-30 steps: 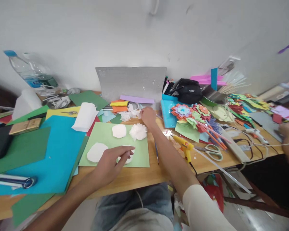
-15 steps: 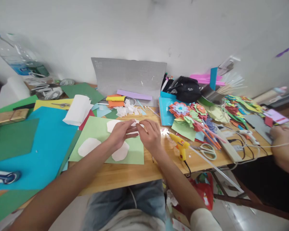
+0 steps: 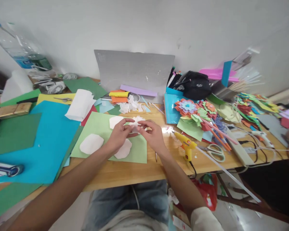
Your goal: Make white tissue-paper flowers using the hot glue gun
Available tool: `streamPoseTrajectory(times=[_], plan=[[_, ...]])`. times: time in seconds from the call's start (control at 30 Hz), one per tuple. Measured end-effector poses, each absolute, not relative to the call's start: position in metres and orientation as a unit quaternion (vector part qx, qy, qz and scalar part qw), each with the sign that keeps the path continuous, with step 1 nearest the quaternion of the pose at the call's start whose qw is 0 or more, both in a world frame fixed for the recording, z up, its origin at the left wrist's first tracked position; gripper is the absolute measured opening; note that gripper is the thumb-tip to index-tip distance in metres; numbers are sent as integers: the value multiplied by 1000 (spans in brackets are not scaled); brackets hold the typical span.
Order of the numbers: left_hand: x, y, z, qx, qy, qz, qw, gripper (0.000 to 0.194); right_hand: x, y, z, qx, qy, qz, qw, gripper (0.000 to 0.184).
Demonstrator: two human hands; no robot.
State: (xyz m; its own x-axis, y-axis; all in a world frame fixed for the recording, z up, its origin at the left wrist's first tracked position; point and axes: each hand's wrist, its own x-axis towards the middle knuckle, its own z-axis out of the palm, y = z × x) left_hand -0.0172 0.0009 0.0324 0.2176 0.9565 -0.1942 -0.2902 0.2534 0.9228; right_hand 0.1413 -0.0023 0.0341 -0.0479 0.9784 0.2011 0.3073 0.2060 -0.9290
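A flat rounded white paper cutout (image 3: 91,144) lies on the light green paper sheet (image 3: 137,153). The left hand (image 3: 119,134), earlier over another cutout, now has its fingers closed on the left side of the ruffled white paper flower (image 3: 136,122), over the sheet's far right part. The right hand (image 3: 153,134), previously beyond the sheet, now pinches the flower's right side. Further right, a yellow glue gun (image 3: 188,146) lies on the wooden table (image 3: 144,175).

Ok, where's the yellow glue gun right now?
Head view, on the tabletop to the person's right: the yellow glue gun lies just left of the scissors, beyond the right forearm.
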Motion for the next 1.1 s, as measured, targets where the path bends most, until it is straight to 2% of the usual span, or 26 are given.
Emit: streamPoseTrajectory(times=[0.13,0.3,0.43,0.53,0.67,0.9,1.1], plan=[[-17,-2,36,404,406,460,679,36,140,-1,34,-511,-625,343,479,14],[-17,-2,39,367,410,446,705,43,140,-1,32,-500,-594,376,506,11],[-18,0,37,366,424,433,707,35,144,1,32,-499,-567,433,491,14],[-20,2,36,409,434,427,680,34,147,2,31,-482,-562,477,475,24],[-23,3,34,468,434,400,658,34,147,2,31,-487,-577,473,454,18],[-25,4,31,441,441,397,673,46,143,2,29,-490,-515,483,511,17],[-28,5,29,516,463,384,610,38,147,3,29,-486,-485,539,487,31]])
